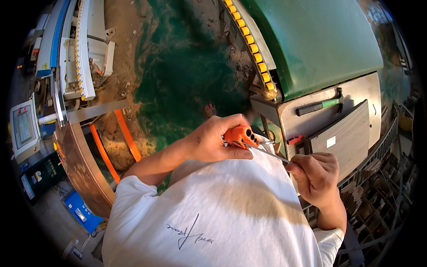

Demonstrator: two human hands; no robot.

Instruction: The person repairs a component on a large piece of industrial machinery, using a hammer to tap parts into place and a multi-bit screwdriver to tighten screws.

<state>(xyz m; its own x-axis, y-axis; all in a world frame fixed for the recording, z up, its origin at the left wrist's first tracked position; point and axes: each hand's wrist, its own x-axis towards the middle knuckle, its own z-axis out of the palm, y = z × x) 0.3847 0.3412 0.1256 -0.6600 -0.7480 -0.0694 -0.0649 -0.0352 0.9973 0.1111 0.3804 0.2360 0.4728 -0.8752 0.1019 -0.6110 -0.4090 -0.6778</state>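
Brown dust [126, 58] streaks the green floor [187, 75] around me; a control panel [24, 129] stands at left, a green-topped bench [320, 44] at right, glossy with light.

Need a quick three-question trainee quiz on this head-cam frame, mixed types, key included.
1. Which hand holds the orange tool?
2. True or false: the hammer lies on the floor.
3. Choose: the rollers beside the green surface are a) blue, b) yellow, c) red.

Key
1. The left hand; the right hand pinches a thin strip.
2. False; it lies on the pale cabinet top.
3. b
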